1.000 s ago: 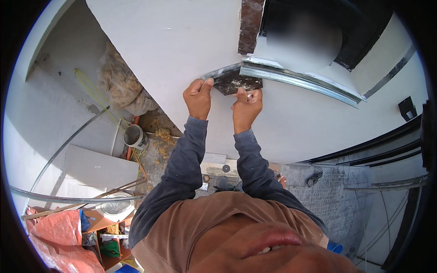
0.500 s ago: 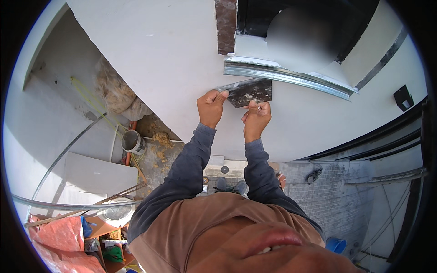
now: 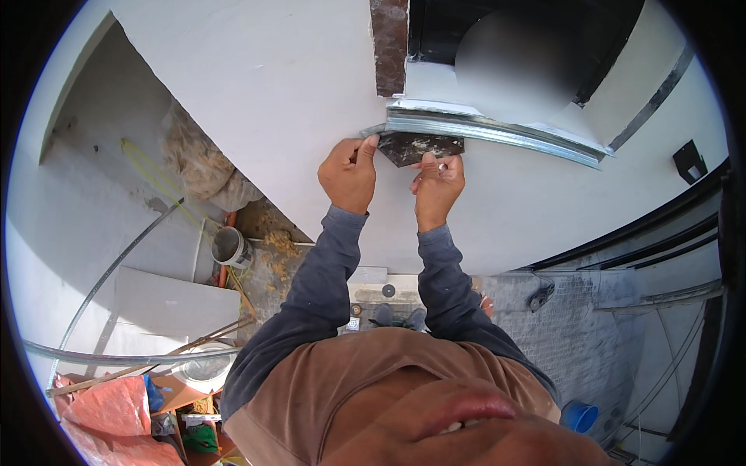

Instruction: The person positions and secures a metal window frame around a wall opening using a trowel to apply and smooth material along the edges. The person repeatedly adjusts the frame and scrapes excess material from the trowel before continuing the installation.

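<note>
the left hand is curled nearly shut, its fingertips pinched on the left corner of a dark, plaster-stained flat blade, which looks like a wide trowel or scraper. the right hand is also curled, fingers folded together with the thumb up against the lower edge of the same blade; whether it grips a handle there cannot be told, since the fingers hide that part. the two hands sit just beside each other, with a small gap between them.

the blade lies flat against the pale grey plastered wall, with its upper edge touching the underside of a shiny metal channel that runs along the base of a dark opening. a strip of rusty brown edging rises from the left end of the channel.

both forearms are in dark blue-grey sleeves, over a brown shirt.

far below, on the ground, stand a grey bucket beside scattered debris, a pale bundled sack, an orange tarp and, at the lower right, a blue container. wire mesh lies to the right, well apart from the hands.
</note>
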{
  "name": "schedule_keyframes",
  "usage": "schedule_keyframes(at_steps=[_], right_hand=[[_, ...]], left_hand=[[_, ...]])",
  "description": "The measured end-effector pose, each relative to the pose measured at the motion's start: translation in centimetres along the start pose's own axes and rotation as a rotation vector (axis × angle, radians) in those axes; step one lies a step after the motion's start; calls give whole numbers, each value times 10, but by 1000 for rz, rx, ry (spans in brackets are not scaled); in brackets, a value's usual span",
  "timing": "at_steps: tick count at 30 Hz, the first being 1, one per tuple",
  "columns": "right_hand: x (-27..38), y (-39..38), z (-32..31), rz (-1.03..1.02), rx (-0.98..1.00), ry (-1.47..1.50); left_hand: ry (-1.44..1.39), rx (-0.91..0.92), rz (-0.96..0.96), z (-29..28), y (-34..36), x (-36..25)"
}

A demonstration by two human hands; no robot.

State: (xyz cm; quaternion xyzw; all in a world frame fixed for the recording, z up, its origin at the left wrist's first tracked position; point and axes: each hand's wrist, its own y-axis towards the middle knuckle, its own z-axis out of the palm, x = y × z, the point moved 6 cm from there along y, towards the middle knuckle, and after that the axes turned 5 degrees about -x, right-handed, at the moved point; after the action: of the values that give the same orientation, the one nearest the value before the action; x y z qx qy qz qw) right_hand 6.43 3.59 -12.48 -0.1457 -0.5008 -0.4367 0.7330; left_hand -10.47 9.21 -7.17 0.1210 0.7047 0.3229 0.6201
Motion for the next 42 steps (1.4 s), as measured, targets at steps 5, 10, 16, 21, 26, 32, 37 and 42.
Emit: schedule_keyframes(at_steps=[5,10,16,21,26,32,37,42], right_hand=[[-6,-3,10,-31,39,-8],[-4,-18,30,-315,27,-87],[-12,-24,34,-348,-31,-185],[-34,-29,32,-403,-22,-349],[-81,-26,34,-268,53,-264],[-88,-38,49,-351,103,-413],[-44,-71,34,-543,250,-439],[-42,-44,-36,47,-26,132]], left_hand=[[242,-47,873,5,-13,-80],[317,108,1046,36,-16,-104],[353,150,1093,41,-14,-107],[362,224,1099,45,-13,-110],[378,227,1103,49,-14,-111],[387,183,1163,50,-15,-112],[401,195,1155,54,-14,-113],[387,183,1139,54,-13,-115]])
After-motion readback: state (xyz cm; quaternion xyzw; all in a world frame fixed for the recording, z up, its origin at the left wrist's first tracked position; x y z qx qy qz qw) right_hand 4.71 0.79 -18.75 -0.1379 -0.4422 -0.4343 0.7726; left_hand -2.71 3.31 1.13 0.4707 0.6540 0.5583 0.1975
